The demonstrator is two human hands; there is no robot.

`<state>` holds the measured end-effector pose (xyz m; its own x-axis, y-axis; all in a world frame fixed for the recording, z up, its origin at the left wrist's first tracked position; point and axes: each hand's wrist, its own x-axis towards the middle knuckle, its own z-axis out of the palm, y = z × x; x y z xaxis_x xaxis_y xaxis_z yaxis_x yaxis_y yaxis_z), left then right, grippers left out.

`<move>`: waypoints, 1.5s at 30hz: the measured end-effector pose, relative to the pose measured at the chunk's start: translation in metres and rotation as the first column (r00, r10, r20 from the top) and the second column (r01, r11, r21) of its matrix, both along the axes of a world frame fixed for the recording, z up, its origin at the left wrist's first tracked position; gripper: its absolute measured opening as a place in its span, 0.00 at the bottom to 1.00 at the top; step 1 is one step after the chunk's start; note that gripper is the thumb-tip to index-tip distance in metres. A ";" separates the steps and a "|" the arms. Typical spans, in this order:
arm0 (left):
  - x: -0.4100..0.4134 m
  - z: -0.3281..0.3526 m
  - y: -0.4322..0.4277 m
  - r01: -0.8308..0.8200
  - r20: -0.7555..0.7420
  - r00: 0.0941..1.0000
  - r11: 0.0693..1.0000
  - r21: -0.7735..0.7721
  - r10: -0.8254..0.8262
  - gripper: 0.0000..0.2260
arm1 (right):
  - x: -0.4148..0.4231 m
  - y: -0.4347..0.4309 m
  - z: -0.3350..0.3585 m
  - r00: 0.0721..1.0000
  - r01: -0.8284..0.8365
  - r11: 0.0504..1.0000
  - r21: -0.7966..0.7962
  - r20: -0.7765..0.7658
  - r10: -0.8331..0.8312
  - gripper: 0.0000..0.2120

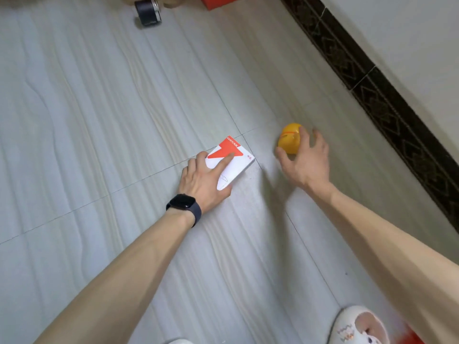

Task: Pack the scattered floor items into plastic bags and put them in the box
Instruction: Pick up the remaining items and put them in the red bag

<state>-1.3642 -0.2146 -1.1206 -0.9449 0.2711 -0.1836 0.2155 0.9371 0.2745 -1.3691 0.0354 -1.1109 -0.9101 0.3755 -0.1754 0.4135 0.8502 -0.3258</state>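
Head view: the left grip [206, 180], a bare hand with a dark watch [183, 206] on its wrist, lies over the near left end of a white and red carton [236, 161]. The carton sits flat on the pale tiled floor [99, 120], close to where the tile seams cross. The forefinger stretches straight across the carton's red top, the other fingers curl over its left edge, and the thumb presses its near side, so this grip is closed on the carton.

Just to the right, apart from the carton, is a rounded yellow toy [289, 140], also on the floor. The right grip [305, 160] holds it between the thumb on its near left side and the forefinger laid over its top. The remaining fingers are spread loosely to the right, and they are slightly blurred.

Far off at the top left, a black cylinder [147, 12] with a silvery rim rests on the floor. To its right, a red object [216, 2] is cut off by the frame's edge. A dark patterned skirting [372, 95] runs along the wall on the right. A white slipper [357, 326] shows at the near right.
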 end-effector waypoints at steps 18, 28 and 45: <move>0.039 0.011 -0.002 -0.009 0.352 0.936 0.999 -0.043 0.023 0.34 | 0.065 0.063 0.057 0.970 0.216 0.884 -0.414 0.190 -0.149 0.30; 0.119 0.142 0.069 0.365 0.251 0.888 0.922 0.127 -0.386 0.37 | 0.336 0.115 0.158 0.823 0.534 0.705 -0.467 0.098 -0.559 0.26; 0.244 0.205 0.234 0.845 0.111 0.532 0.534 -0.012 -0.839 0.35 | 0.589 0.123 0.119 0.397 0.906 0.333 -0.262 0.248 -0.884 0.26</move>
<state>-1.1204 0.0196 -0.9152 -0.2647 0.9194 -0.2908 0.8932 0.3475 0.2855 -0.7801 0.1588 -0.9914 -0.0470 0.8720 -0.4873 0.8858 -0.1891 -0.4239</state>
